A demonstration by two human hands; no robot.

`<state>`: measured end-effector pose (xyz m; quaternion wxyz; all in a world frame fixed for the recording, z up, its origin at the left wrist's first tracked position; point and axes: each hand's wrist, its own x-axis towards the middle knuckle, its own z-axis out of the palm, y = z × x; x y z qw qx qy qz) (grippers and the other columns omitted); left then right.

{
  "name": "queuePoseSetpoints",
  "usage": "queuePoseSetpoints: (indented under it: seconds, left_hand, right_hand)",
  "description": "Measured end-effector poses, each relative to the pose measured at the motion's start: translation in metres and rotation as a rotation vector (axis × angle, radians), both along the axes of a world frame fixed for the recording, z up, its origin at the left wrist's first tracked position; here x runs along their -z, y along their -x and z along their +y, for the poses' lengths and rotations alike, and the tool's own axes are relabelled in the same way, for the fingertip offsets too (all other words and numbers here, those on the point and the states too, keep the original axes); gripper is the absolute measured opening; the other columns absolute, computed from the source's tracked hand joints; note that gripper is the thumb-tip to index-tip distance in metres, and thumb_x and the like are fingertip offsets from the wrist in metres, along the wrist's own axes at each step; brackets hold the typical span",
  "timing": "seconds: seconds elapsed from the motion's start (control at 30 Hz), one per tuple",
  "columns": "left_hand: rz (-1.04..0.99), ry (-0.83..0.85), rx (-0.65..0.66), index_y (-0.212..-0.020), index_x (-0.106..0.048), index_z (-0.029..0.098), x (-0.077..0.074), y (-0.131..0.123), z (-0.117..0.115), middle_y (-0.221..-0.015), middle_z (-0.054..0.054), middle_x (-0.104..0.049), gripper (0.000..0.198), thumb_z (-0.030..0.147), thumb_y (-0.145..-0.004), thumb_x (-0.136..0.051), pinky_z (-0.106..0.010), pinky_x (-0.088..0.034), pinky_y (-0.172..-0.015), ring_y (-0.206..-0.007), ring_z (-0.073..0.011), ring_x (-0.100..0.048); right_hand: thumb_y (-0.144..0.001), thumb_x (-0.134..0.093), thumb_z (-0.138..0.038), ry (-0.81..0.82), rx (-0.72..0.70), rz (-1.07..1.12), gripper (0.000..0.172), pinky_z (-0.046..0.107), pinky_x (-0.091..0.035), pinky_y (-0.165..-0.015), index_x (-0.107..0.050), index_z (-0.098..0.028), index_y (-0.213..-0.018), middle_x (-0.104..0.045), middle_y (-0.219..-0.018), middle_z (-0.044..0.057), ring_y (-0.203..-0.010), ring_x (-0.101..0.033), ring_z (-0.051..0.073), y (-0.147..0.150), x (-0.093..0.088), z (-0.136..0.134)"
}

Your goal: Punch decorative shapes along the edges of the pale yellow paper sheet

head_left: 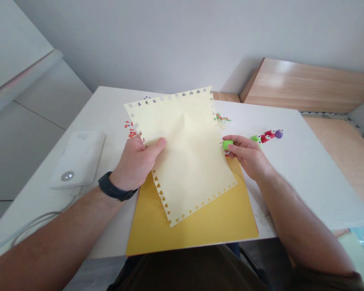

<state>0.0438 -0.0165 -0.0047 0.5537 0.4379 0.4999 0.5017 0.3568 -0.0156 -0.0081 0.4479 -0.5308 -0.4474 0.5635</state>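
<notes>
A cream sheet of paper [197, 161] is tilted above the table, with star, heart and flower-like holes punched along its edges. My left hand [139, 159] grips its left edge, thumb on top and the other fingers hidden beneath. Between the thumb and fingers of my right hand [245, 153] is a small green paper punch [227, 144], right beside the sheet's right edge; I cannot tell whether paper is inside it. Under the sheet lies a yellow folder or card [194, 232].
To the right stand several small punches with eyes [267, 136], green, red and purple. Orange-green paper bits [222, 118] and red bits [130, 129] lie on the white table [306, 173]. A white power bank [79, 159] with a cable is at left.
</notes>
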Motion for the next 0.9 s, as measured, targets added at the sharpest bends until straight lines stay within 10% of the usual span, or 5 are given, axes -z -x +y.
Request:
queuePoseSetpoints:
  seconds: [0.47, 0.9]
  left_hand:
    - [-0.012, -0.011, -0.012, -0.115, -0.078, 0.022, -0.002, -0.002, 0.0, -0.109, -0.006, -0.082, 0.035, 0.03, -0.081, -0.083, -0.035, -0.065, -0.075, -0.089, -0.0268, -0.079]
    - [-0.01, -0.03, -0.009, -0.12, -0.076, 0.02, 0.001, -0.002, 0.002, -0.115, -0.007, -0.081, 0.039, 0.028, -0.082, -0.081, -0.038, -0.065, -0.082, -0.097, -0.028, -0.078]
  right_hand:
    - [-0.078, -0.084, -0.042, -0.068, 0.101, -0.09, 0.048, 0.032, -0.049, -0.069, -0.069, -0.021, -0.119, -0.077, -0.106, 0.007, -0.084, -0.066, 0.018, -0.001, 0.007, 0.007]
    - [-0.089, -0.07, -0.039, -0.276, 0.092, -0.693, 0.048, 0.041, -0.056, -0.081, -0.067, -0.021, -0.133, -0.075, -0.107, 0.008, -0.084, -0.067, 0.021, -0.016, 0.027, 0.022]
